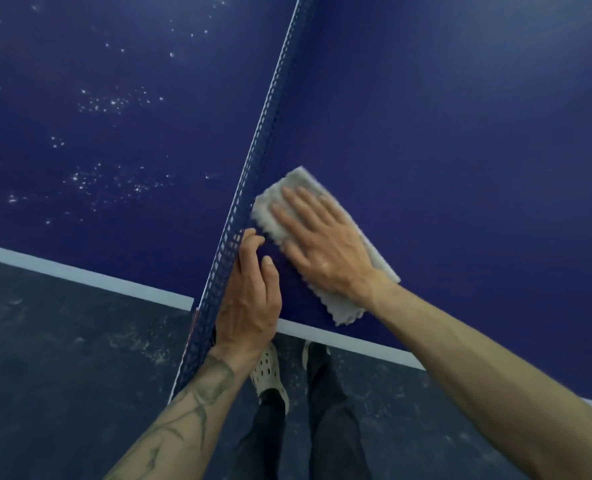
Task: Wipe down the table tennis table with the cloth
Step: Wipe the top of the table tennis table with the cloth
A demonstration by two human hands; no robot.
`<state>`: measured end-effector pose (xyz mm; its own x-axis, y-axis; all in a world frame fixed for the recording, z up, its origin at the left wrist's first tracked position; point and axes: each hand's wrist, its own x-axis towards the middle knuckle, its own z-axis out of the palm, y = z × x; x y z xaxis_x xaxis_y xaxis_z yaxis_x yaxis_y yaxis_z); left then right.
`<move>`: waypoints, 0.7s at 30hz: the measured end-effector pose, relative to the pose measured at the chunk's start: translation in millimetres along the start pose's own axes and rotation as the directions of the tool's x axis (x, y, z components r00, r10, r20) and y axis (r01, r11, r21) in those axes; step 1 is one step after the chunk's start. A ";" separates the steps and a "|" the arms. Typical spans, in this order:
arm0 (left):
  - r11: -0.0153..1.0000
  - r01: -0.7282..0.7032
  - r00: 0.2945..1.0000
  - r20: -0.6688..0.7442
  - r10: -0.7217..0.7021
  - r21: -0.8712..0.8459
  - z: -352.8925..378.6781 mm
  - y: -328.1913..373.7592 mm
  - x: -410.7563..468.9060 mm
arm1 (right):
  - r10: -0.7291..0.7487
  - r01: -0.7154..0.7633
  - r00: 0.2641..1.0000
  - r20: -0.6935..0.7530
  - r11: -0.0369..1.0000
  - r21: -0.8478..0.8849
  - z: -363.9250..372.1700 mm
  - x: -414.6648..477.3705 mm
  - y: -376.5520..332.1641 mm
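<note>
While the left hand [249, 299] is gripping the net [270, 109], likely holding it aside, the right hand [322, 251] is pressing flat-fingered on the cloth [301, 183], which is lying under its palm on the table [460, 133].

You see a dark blue table [460, 98] with a white edge line [79, 273]. The net [263, 133] is blue mesh. The cloth [298, 181] is off-white.
</note>
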<state>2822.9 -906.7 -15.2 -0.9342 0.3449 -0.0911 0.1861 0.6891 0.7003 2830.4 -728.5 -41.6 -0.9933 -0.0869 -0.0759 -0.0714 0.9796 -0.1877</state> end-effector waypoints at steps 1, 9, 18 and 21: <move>1.000 0.001 1.000 -0.005 -0.001 -0.013 -1.4 2.3 -1.1 | 0.079 -0.079 0.997 0.003 0.997 -0.015 -4.3 -1.2 10.7; 0.991 -0.100 0.992 -0.086 0.092 -0.090 -8.2 1.5 -20.0 | 0.241 -0.241 0.971 -0.004 0.970 -0.022 18.5 3.9 -77.5; 0.986 -0.124 0.988 -0.110 0.111 -0.112 -13.3 6.8 -43.2 | 0.613 -0.612 0.787 -0.070 0.790 0.036 13.8 -52.3 -73.2; 0.982 -0.126 0.988 -0.112 0.110 -0.141 -14.2 8.7 -50.7 | 0.553 -0.553 0.833 -0.022 0.833 0.036 15.1 -41.3 -103.4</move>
<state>2867.5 -927.3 5.5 -0.9363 0.3448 0.0668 0.2572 0.5436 0.7989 2880.2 -828.9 -33.9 -0.8685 0.4737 -0.1458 0.4926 0.8573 -0.1497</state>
